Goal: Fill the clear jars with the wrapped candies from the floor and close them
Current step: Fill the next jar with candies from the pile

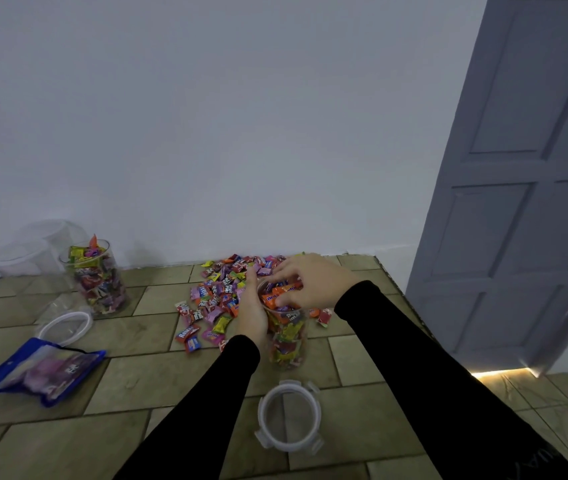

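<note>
Olive-brown floor tiles [362, 420] run under me to a white wall [206, 116], with a grey panelled door [518, 202] on the right. Nearest me lies a round clear lid [289, 418] with clip tabs, flat on the tiles. Just beyond it stands the jar [287, 344] I am filling, upright, clear-walled, packed almost to the rim with yellow, orange, pink and purple wrapped sweets. My left hand [252, 313] curls round its upper left side, gripping it. My right hand [305, 282] sits over the mouth, fingers bent, pinching an orange candy [277, 293] at the top of the fill. Both arms wear black sleeves. Behind and left of the jar spreads the loose candy pile [220, 296], flat wrappers in red, pink, purple, yellow and blue, reaching toward the wall. Off to the left lie a blue-edged plastic bag [38, 370], a second lid [66, 328], then a second jar [99, 277], full above its rim and uncovered. Farthest, against the wall, sit empty clear tubs [29, 251].
</note>
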The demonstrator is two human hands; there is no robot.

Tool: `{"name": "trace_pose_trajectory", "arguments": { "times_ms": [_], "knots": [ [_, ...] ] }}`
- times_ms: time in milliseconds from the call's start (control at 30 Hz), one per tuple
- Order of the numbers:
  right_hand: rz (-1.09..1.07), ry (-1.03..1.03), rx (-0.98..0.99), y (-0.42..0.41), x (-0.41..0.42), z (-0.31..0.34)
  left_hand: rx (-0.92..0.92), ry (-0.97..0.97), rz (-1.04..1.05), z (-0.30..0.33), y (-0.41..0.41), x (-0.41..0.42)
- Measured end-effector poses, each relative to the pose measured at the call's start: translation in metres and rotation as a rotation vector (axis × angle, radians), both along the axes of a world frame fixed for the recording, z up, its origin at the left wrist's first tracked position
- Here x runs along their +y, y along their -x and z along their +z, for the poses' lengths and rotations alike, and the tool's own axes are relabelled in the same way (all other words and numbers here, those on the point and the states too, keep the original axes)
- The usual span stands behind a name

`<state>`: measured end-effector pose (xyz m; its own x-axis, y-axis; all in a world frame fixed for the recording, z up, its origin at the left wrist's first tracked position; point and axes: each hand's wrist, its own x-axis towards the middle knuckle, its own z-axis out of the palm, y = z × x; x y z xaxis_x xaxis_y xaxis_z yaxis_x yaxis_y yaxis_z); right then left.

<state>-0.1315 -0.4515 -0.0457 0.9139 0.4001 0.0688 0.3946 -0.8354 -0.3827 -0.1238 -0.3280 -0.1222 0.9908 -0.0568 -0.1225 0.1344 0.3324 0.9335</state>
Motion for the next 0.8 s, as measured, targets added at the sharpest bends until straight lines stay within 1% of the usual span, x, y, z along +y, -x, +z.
{"name": "trace_pose_trajectory", "arguments": {
  "times_ms": [67,200,333,467,633,800],
  "knots": [
    [-0.038,0.045,0.026,-0.002,0.002,0.002,-0.012,-0.003,0.016,-0.002,0.000,0.000],
    [-0.053,0.158,0.016,-0.001,0.013,0.002,-0.004,-0.027,0.050,-0.001,0.000,0.001],
    [-0.056,0.241,0.028,-0.004,0.025,-0.001,-0.007,0.004,0.016,-0.006,-0.004,-0.002],
    [-0.087,0.240,0.051,-0.008,0.028,-0.003,-0.027,-0.013,0.026,-0.008,-0.006,-0.002],
    [-0.062,0.278,0.059,-0.006,0.028,-0.001,-0.030,-0.042,0.027,-0.008,-0.006,-0.001],
    [-0.093,0.169,0.034,-0.003,0.020,0.009,-0.050,-0.085,-0.074,-0.006,-0.005,0.005]
  ]
}}
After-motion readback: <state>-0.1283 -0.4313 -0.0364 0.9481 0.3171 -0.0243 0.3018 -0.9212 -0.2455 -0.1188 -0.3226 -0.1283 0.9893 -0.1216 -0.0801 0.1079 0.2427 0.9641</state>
